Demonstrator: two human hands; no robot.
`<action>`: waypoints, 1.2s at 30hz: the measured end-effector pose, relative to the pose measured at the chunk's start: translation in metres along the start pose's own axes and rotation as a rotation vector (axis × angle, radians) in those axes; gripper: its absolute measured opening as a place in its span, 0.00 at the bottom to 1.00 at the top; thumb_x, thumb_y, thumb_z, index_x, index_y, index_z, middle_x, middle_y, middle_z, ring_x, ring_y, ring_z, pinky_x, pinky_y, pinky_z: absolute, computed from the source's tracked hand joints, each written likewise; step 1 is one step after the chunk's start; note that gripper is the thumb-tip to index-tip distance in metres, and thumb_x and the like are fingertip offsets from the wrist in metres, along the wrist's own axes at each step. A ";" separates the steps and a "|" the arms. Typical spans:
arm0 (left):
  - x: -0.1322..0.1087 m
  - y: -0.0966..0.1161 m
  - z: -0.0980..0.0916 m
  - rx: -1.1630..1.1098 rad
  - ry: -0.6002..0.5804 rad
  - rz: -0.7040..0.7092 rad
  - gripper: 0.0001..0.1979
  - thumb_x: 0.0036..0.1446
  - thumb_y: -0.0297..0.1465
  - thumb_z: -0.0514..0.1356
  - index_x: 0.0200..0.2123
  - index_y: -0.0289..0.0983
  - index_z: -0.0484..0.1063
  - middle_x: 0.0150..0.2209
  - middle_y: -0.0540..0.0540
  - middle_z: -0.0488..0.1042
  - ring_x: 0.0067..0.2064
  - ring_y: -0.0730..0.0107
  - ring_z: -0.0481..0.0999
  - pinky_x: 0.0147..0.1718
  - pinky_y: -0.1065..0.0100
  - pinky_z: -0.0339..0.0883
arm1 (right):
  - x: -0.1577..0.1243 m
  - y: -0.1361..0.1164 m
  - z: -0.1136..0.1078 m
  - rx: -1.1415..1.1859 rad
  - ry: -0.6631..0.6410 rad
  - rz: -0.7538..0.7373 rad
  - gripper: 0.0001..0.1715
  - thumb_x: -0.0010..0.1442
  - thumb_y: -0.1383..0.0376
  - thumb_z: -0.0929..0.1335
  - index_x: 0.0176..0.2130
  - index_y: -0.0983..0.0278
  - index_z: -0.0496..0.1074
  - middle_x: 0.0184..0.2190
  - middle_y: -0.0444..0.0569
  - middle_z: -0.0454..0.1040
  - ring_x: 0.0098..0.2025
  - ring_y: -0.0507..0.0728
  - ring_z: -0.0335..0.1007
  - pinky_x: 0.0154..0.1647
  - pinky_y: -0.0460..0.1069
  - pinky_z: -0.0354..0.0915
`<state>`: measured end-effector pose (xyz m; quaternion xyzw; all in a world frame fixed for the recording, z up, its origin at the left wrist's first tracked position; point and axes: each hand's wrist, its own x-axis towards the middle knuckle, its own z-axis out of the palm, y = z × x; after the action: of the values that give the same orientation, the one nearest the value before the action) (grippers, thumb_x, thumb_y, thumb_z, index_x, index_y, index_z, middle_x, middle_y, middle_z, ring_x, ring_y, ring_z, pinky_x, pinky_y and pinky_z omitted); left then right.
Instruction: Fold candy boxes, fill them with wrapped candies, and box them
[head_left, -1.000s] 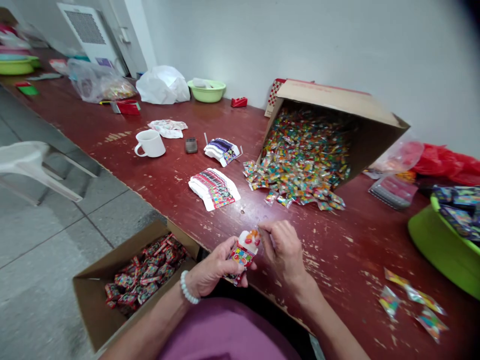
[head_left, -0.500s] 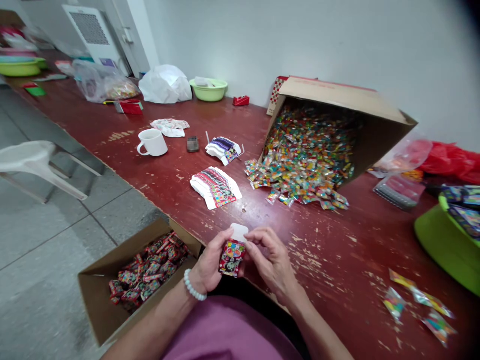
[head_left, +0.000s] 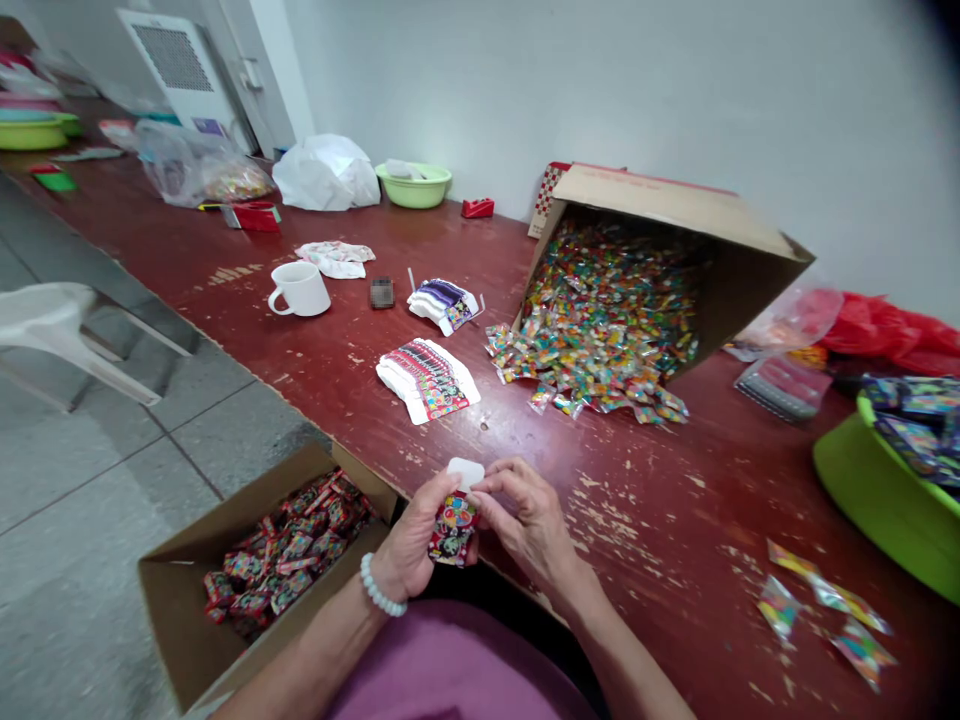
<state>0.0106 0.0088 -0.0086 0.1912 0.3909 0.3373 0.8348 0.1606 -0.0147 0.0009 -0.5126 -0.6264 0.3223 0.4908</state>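
A small printed candy box (head_left: 453, 528), red and black with a raised white flap, is held upright over the table's front edge. My left hand (head_left: 417, 532) is wrapped round its left side. With thumb and forefinger pinched, my right hand (head_left: 523, 510) touches the box's upper right by the flap. Beyond them lies a fanned stack of flat red boxes (head_left: 429, 380). Farther back is a fanned stack of purple ones (head_left: 442, 304). Wrapped candies (head_left: 592, 365) spill from a tipped cardboard carton (head_left: 686, 205). What the box contains is hidden.
An open carton (head_left: 169, 580) of filled red boxes stands below the table edge at left. A white mug (head_left: 304, 289) and a dark small block (head_left: 382, 293) are on the table (head_left: 637, 500). Loose candy packets (head_left: 780, 607) and a green basin (head_left: 877, 500) lie at right.
Both hands and the box have shifted slightly left and down in view. The right fingertips remain at the box's top, and the white flap still stands up.
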 end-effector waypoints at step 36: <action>0.002 0.010 -0.007 -0.063 -0.166 -0.034 0.13 0.57 0.35 0.58 0.40 0.34 0.76 0.28 0.46 0.77 0.22 0.71 0.74 0.20 0.73 0.66 | -0.015 -0.009 0.010 -0.150 -0.160 -0.112 0.26 0.54 0.61 0.74 0.52 0.58 0.69 0.53 0.54 0.70 0.54 0.64 0.66 0.53 0.59 0.65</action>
<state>0.0022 0.0176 -0.0084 0.1854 0.3127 0.3184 0.8755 0.1483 -0.0308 0.0016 -0.4848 -0.7136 0.2865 0.4168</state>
